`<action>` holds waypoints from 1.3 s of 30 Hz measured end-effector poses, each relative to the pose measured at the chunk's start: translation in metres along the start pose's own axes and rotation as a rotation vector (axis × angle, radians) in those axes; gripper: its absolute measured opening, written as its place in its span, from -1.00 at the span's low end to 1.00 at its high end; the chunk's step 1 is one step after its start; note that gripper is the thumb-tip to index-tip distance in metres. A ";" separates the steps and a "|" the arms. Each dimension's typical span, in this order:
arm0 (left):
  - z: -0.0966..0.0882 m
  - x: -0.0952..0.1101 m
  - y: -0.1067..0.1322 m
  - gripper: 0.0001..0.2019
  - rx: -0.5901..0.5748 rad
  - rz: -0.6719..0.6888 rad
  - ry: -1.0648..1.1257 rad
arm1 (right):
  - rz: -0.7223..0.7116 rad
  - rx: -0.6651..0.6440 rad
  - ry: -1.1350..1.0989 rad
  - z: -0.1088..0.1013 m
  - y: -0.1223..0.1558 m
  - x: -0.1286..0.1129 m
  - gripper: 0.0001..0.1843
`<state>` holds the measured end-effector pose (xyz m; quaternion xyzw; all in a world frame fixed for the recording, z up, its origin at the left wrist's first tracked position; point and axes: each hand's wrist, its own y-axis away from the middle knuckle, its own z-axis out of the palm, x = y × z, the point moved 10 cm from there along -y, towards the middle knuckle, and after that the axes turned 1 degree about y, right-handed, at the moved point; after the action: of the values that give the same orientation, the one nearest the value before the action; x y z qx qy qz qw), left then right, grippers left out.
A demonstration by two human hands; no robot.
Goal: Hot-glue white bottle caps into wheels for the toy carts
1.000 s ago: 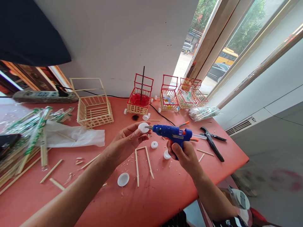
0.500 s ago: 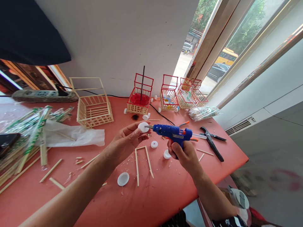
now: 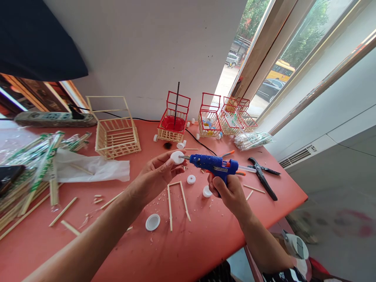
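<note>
Between the thumb and fingers of my left hand [image 3: 157, 170] is a white bottle cap [image 3: 177, 157], its round face turned up toward me. My right hand [image 3: 230, 192] is wrapped round the handle of a blue glue gun [image 3: 214, 164], with a clear glue stick [image 3: 247, 169] poking out of its back. The metal nozzle [image 3: 184, 157] touches the cap near its middle. Below my hands lie a U-shaped frame of thin wooden sticks [image 3: 176, 184] and more white caps, one [image 3: 191, 179] near the frame and another [image 3: 207, 191] beside my right hand.
Stick-built carts [image 3: 173, 117] with red trim line the back by the wall, beside a plain stick basket [image 3: 117, 137]. Black-handled pliers [image 3: 263, 178] lie at the right. Wrapped chopsticks [image 3: 53, 156] and a power strip [image 3: 55, 119] occupy the left. A white lid [image 3: 152, 222] lies in front.
My left hand and the cap have shifted very slightly to the left, with the nozzle still at the cap. Otherwise nothing visibly differs.
</note>
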<state>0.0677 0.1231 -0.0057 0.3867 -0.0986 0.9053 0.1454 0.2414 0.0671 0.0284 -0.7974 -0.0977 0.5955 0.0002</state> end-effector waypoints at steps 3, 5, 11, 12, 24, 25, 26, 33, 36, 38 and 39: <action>0.000 0.000 0.000 -0.61 0.002 0.001 0.007 | -0.022 -0.002 0.002 0.000 0.000 0.000 -0.40; -0.001 0.001 0.000 -0.61 0.006 0.005 0.014 | -0.041 0.002 0.004 0.000 0.000 -0.001 -0.40; -0.005 0.000 0.001 -0.60 0.025 0.003 0.031 | -0.061 -0.003 0.024 0.000 0.000 -0.001 -0.41; -0.006 0.000 0.001 -0.60 0.027 0.003 0.030 | -0.063 -0.004 0.024 0.000 0.000 -0.001 -0.41; -0.001 0.001 0.002 -0.59 0.036 -0.017 0.012 | -0.074 0.011 0.000 -0.001 -0.001 -0.003 -0.41; -0.001 0.001 0.001 -0.59 0.038 -0.017 0.013 | -0.074 0.013 -0.003 -0.001 -0.001 -0.003 -0.41; -0.002 0.000 0.001 -0.59 0.039 -0.016 0.016 | -0.072 0.014 -0.005 -0.001 -0.001 -0.003 -0.40; -0.006 0.000 0.001 -0.57 0.048 -0.009 0.018 | -0.056 0.020 -0.003 -0.002 -0.002 0.000 -0.41; -0.006 0.000 0.001 -0.57 0.055 -0.009 0.013 | -0.079 0.008 0.007 -0.001 -0.001 -0.002 -0.42; -0.005 0.001 0.001 -0.58 0.057 -0.006 0.012 | -0.089 0.001 0.014 0.000 -0.001 -0.003 -0.41; -0.005 0.001 0.001 -0.58 0.055 -0.005 0.011 | -0.092 -0.001 0.014 0.000 -0.001 -0.003 -0.41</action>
<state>0.0634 0.1237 -0.0080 0.3858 -0.0718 0.9095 0.1372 0.2400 0.0674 0.0316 -0.7962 -0.1346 0.5892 0.0277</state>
